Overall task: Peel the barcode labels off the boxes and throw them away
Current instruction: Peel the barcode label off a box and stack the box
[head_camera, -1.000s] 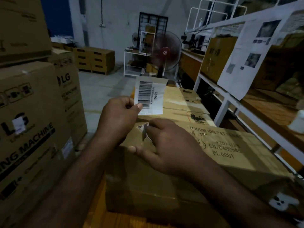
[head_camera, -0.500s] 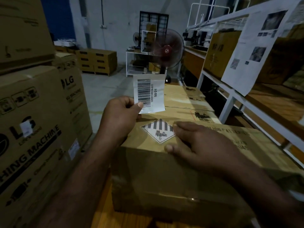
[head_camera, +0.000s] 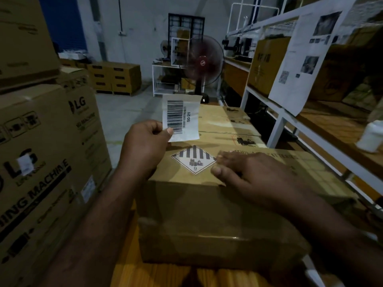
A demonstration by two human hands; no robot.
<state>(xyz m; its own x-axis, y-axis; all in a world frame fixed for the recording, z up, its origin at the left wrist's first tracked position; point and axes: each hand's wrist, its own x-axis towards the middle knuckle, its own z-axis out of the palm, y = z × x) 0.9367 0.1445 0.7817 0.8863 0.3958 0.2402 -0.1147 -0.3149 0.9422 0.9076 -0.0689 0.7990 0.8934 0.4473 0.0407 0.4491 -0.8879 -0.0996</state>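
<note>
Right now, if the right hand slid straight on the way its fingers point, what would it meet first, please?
The right hand lies flat on the cardboard box, fingers pointing left. Its fingertips already reach the diamond hazard label; beyond that probably comes the left hand, though depth is unclear.

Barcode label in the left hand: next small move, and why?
Probably carry the label away to discard it. It looks fully off the box, pinched by the left hand, while the right hand lies flat on the box top. No bin is visible, so where it goes is unclear.
</note>
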